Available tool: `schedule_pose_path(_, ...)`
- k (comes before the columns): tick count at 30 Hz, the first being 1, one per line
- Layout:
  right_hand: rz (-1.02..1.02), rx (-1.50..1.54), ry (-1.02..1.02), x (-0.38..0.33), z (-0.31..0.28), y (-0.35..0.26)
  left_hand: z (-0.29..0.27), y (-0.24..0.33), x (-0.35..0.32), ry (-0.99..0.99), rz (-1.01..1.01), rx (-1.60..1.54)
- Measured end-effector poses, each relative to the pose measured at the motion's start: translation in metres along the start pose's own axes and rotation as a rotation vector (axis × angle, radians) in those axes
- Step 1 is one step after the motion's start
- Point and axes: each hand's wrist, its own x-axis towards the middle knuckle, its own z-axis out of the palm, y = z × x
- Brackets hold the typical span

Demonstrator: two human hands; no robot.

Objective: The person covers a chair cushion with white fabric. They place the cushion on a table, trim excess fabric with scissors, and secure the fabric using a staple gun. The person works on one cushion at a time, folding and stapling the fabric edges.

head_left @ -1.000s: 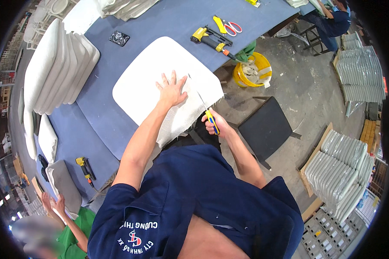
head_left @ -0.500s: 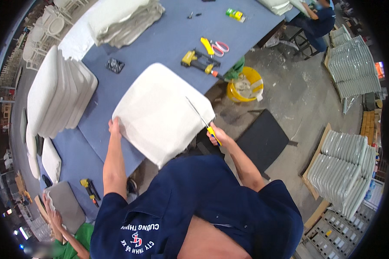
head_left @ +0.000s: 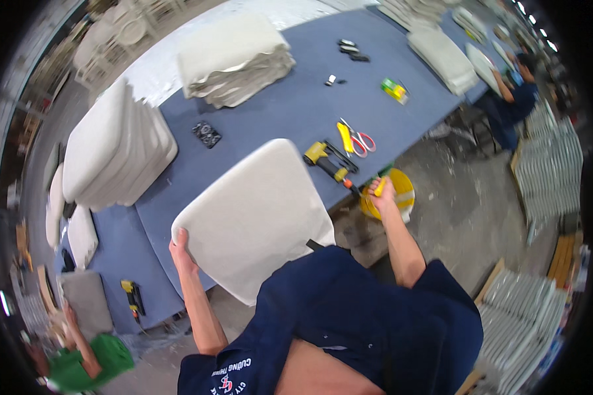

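while the left hand [head_left: 181,250] fingers grip the white cushion [head_left: 254,214], the right hand [head_left: 382,194] clasps a yellow tool [head_left: 378,187].

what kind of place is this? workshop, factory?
Most likely an upholstery or furniture workshop. A long blue worktable carries stacks of white seat cushions, folded fabric, a yellow power tool and scissors. The left hand grips a white cushion; other people work nearby.

Right hand [head_left: 382,193] wraps a yellow-handled tool [head_left: 377,187]; tip hidden, kind can't tell. White seat cushion [head_left: 254,217]: near edge hidden behind the navy shirt [head_left: 369,309]. Small dark items [head_left: 350,50] at far table end too small to tell. Stacks at rim blurred.
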Motion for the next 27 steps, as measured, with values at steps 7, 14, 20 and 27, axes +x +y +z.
schedule_pose_path(7, -0.560, -0.589, 0.056, -0.044, 0.141, 0.011, 0.106, 0.164, -0.132, -0.015, 0.658, 0.178)
schedule_pose_path(14, -0.698, -1.257, -0.141, 0.047, 0.179, 0.024, 0.164, 0.113, -0.121, 0.233, 1.065, 0.166)
schedule_pose_path(20, -0.939, -1.812, 0.058, 0.101, 0.180, 0.024, 0.247, 0.001, -0.090, -0.065, 0.457, 0.379)
schedule_pose_path(27, -1.048, -1.672, -0.093, 0.087, 0.199, 0.038, 0.271, 0.013, -0.064, -0.238, 0.682, 0.553)
